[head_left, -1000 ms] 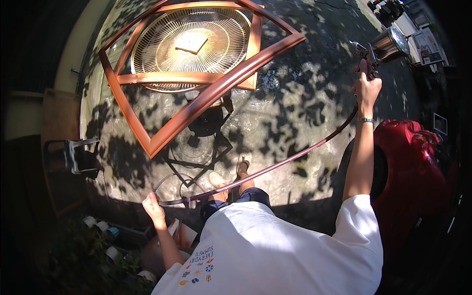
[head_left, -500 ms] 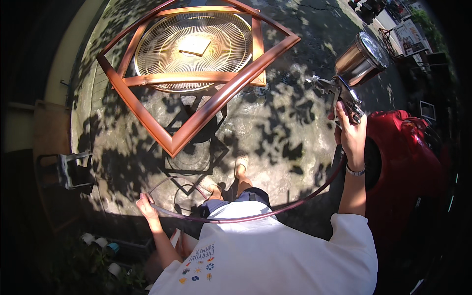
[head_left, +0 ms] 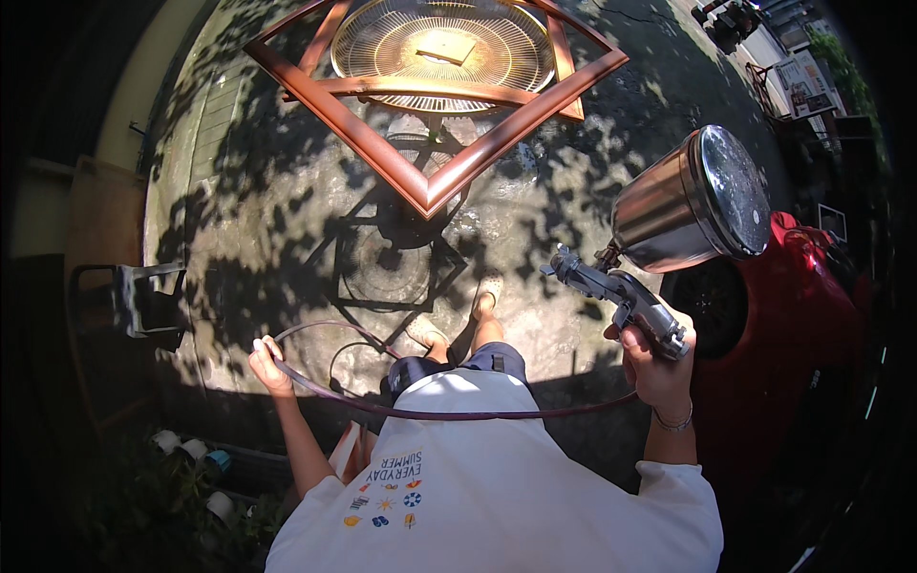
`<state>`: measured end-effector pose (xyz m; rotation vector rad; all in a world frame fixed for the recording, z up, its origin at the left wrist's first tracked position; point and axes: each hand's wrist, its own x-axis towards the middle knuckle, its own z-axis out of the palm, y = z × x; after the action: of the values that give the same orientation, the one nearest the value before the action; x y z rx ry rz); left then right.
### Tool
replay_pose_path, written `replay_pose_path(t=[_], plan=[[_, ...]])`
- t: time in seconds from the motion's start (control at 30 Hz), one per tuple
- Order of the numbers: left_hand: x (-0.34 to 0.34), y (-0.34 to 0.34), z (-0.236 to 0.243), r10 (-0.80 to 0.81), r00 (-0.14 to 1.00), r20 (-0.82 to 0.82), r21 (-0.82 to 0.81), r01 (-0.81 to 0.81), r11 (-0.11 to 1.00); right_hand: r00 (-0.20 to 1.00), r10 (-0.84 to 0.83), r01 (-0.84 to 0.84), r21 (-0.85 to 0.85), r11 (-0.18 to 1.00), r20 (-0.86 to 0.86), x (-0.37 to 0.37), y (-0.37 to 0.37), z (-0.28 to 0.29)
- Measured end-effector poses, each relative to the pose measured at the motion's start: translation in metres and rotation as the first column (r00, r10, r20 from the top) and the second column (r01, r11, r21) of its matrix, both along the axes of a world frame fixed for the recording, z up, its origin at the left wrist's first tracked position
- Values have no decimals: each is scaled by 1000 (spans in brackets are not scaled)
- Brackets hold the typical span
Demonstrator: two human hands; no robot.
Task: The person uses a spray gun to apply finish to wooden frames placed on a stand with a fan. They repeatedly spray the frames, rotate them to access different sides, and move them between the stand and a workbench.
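My right hand (head_left: pixel 651 358) grips a metal spray gun (head_left: pixel 611 286) with a large silver cup (head_left: pixel 688 201) tilted rightward, held at waist height on the right. My left hand (head_left: pixel 272 368), low at the left, is closed round the dark purplish hose (head_left: pixel 468 414), which arcs across my body. In front of me, at the top, a brown wooden frame (head_left: pixel 353 129) rests askew with a smaller frame (head_left: pixel 411 88) on a round wire grille (head_left: pixel 373 43), which has a light square block (head_left: pixel 446 48) at its centre and casts a shadow below. Neither hand touches the frames.
A red car (head_left: pixel 783 344) with a black wheel stands close at my right. On the left are a grey stool (head_left: pixel 148 296), a board (head_left: pixel 95 210) against the wall and potted plants (head_left: pixel 162 487). A motorbike (head_left: pixel 726 24) and printed boards (head_left: pixel 802 81) are at the far upper right.
My right hand has brought the spray gun down and inward toward my body, turning it. My left hand has shifted slightly left and up. The wooden frames appear higher in the view.
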<state>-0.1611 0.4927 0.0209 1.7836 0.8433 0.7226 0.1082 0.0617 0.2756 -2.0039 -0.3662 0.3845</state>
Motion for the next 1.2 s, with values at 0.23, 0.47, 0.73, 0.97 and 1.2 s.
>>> replay_pose_path(t=[0.23, 0.47, 0.73, 0.97, 1.2], plan=[[-6, 0, -5, -9, 993, 114, -89, 19, 996, 939, 340, -336, 62, 940, -54, -15, 20, 19], [10, -16, -3, 29, 990, 139, -123, -12, 992, 993, -112, 115, 84, 990, -37, 44, 6, -3], [53, -50, 18, 56, 998, -21, -16, -56, 998, 956, -240, 229, 80, 970, 167, 198, -45, -52], [91, -88, 25, 100, 991, -88, 74, -93, 993, 897, -383, 402, -47, 914, 220, 323, -72, -75], [135, -123, 17, 66, 980, -186, 87, -50, 995, 756, -394, 523, -120, 844, 522, 432, -105, -72]])
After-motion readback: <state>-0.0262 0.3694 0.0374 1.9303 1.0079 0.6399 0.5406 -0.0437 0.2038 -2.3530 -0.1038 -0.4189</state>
